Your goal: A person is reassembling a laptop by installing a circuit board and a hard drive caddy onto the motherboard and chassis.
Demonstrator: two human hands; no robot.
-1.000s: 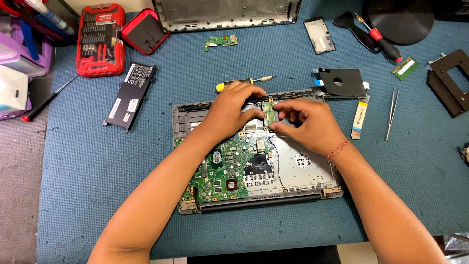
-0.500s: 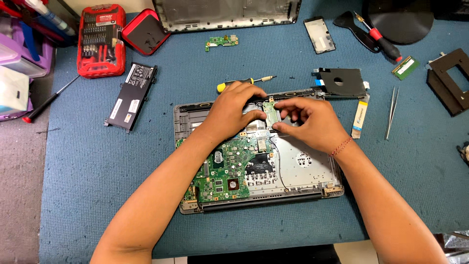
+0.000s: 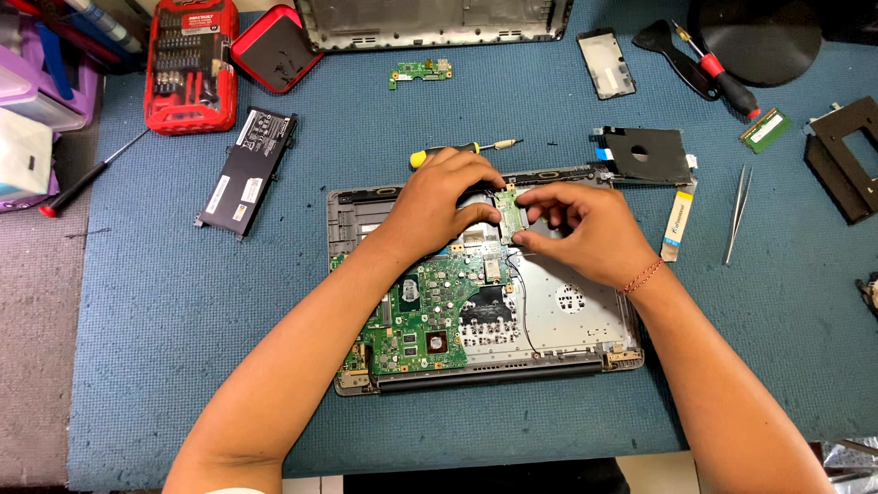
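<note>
An opened laptop base (image 3: 585, 320) lies on the blue mat with its green motherboard (image 3: 416, 316) exposed. My left hand (image 3: 448, 206) and my right hand (image 3: 585, 229) meet at the far edge of the base. Both pinch a small green circuit card (image 3: 508, 212) that stands tilted there. The left fingers press its left side, the right thumb and forefinger hold its right edge. A black cable (image 3: 523, 302) runs down from the card across the metal plate.
A yellow-handled screwdriver (image 3: 457, 151) lies just beyond my hands. A black battery (image 3: 247, 172), red bit case (image 3: 190, 64), small green board (image 3: 419, 71), hard-drive caddy (image 3: 645, 154), tweezers (image 3: 736, 215), red screwdriver (image 3: 722, 82) and laptop cover (image 3: 430, 23) ring the base.
Both hands stay on the small card; the fingers shifted slightly. The view moved a little to the right.
</note>
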